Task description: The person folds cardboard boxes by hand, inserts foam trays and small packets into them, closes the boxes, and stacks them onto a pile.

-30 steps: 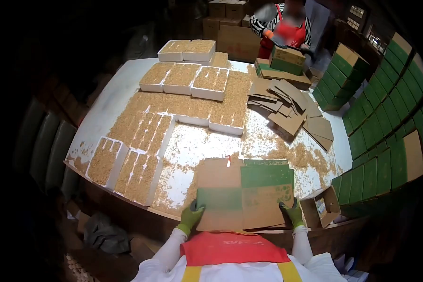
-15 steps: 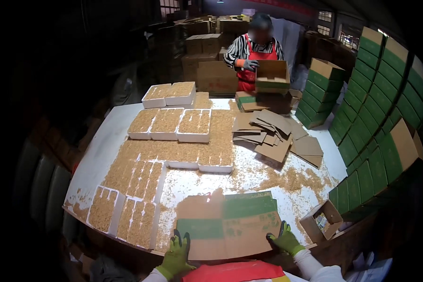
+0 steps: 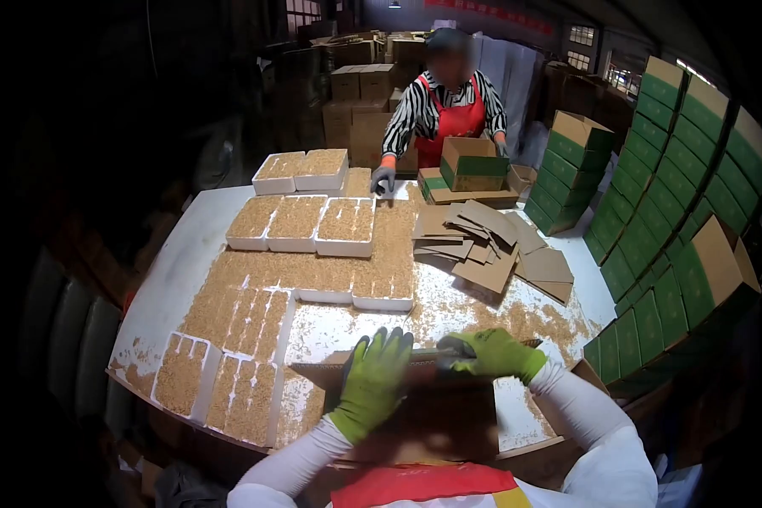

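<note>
The flat green-and-brown cardboard box (image 3: 423,411) is lifted and tilted up at the table's near edge, its dark side facing me and its upper edge across the middle. My left hand (image 3: 371,381), in a green glove with dark fingertips, lies against this cardboard with fingers stretched out past its upper edge. On the right, my gloved right hand (image 3: 493,352) has its fingers curled over the top edge, gripping it. Both hands are slightly blurred.
White trays (image 3: 345,248) packed with tan shavings-like material stand left and centre. Loose cardboard pieces (image 3: 487,254) lie right of centre. Green boxes (image 3: 631,212) are stacked along the right. Across the table, a co-worker (image 3: 453,110) stands behind an open box (image 3: 474,169).
The cardboard has gone from lying flat to being tilted up. My hands have moved from its sides to its upper edge. The co-worker's box is lowered; one hand reaches toward the trays.
</note>
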A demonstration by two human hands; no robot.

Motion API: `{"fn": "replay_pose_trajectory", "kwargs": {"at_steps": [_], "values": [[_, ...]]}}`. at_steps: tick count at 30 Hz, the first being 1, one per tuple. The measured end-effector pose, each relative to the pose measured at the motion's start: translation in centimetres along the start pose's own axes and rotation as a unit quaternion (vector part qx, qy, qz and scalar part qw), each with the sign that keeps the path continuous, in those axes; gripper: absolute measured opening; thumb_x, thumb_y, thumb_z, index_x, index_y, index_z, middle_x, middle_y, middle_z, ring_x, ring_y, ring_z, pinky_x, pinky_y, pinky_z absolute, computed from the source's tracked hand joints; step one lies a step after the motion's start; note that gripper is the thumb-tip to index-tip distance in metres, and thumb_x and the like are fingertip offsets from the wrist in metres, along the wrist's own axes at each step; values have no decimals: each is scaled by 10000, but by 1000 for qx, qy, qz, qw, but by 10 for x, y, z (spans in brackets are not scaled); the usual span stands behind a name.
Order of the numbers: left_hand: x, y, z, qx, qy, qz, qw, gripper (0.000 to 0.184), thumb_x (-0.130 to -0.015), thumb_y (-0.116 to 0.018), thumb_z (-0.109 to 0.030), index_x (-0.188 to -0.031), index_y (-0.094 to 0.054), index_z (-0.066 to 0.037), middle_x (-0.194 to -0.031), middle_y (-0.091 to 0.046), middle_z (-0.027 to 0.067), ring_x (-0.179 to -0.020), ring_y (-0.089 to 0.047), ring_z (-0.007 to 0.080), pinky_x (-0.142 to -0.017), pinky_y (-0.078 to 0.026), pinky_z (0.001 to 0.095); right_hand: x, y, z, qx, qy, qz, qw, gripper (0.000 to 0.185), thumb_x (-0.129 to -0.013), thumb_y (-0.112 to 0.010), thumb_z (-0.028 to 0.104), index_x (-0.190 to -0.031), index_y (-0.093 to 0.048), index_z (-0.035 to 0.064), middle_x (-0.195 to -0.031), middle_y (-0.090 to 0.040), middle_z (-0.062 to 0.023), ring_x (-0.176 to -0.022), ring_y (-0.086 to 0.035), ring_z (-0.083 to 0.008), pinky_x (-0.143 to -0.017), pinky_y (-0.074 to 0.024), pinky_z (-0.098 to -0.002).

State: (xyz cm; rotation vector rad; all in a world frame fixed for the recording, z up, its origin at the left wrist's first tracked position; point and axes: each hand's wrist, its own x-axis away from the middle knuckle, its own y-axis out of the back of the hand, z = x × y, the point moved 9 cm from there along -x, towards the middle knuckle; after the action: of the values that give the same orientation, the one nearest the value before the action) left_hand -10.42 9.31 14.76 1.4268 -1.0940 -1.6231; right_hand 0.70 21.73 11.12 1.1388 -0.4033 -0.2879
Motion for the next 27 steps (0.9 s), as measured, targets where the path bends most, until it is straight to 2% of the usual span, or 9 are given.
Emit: {"fn": "replay_pose_trajectory", "kwargs": {"at_steps": [4, 7, 10, 13, 15, 18, 19, 25, 27], "values": [[38, -9, -22, -10, -18, -86, 996, 576, -734, -762, -299, -1269, -617, -143, -1356, -586, 67, -1289, -490, 366, -1077, -370, 563, -40, -8, -25, -99, 37, 141, 984, 571, -988, -462, 522, -1446, -419, 184, -1310, -608, -167, -1110, -633, -357, -968, -483, -426], [48, 5, -28, 77, 8, -98, 992, 353, -739, -758, -282, -1064, -688, -162, -1174, -660, 37, -1141, -578, 296, -991, -426, 528, -53, -7, -17, 7, -9, 185, 983, 397, -926, -602, 416, -1197, -640, 128, -1143, -678, -149, -1066, -639, -312, -940, -483, -413], [45, 10, -26, 203, 35, -91, 974, 214, -739, -765, -281, -913, -693, -179, -950, -680, 0, -911, -634, 207, -862, -474, 421, -68, 34, 11, 74, 89, -70, 991, 344, -864, -676, 411, -1019, -671, 104, -926, -704, -129, -894, -676, -333, -806, -515, -453], [31, 15, -55, 290, 63, -38, 954, 257, -754, -760, -281, -957, -689, -139, -990, -680, 28, -919, -638, 217, -856, -485, 407, -88, 21, 46, 155, 153, -143, 966, 278, -883, -650, 398, -992, -670, 143, -864, -693, -121, -844, -687, -311, -758, -522, -443], [25, 32, -94, 393, -79, -20, 916, 427, -830, -738, -289, -1188, -649, -74, -1157, -675, 122, -1084, -632, 326, -912, -504, 418, -105, -16, 53, 94, 223, -197, 950, 227, -903, -625, 374, -1009, -652, 176, -839, -692, -107, -807, -691, -295, -704, -526, -429], [61, 51, -3, 657, 1, -12, 754, 485, -896, -711, -226, -1322, -581, -34, -1378, -571, 164, -1313, -518, 293, -1054, -438, 412, -108, -6, 64, 174, 170, -117, 963, 227, -907, -619, 330, -1073, -627, 175, -836, -687, -108, -786, -693, -300, -665, -523, -430], [85, 51, 62, 638, 109, -69, 759, 524, -850, -698, -34, -1351, -546, -37, -1401, -548, 161, -1321, -499, 226, -1057, -444, 349, -104, -5, 68, 164, 166, -117, 965, 231, -906, -619, 324, -1085, -627, 177, -835, -686, -110, -785, -694, -301, -661, -523, -434], [58, -39, -19, 189, -103, 252, 943, 447, -892, -613, -232, -1327, -580, -134, -1418, -544, 63, -1407, -402, 302, -1186, -251, 517, -108, 1, 86, 91, 223, -158, 957, 421, -873, -676, 370, -1219, -616, 138, -941, -678, -147, -827, -671, -337, -743, -532, -437], [57, -17, 1, 436, -46, 50, 897, 492, -906, -614, -228, -1376, -540, -104, -1432, -524, 119, -1372, -439, 319, -1162, -289, 490, -74, 32, 86, 48, 234, -193, 952, 497, -842, -714, 395, -1232, -613, 105, -1024, -660, -167, -872, -664, -342, -776, -527, -431]]}}
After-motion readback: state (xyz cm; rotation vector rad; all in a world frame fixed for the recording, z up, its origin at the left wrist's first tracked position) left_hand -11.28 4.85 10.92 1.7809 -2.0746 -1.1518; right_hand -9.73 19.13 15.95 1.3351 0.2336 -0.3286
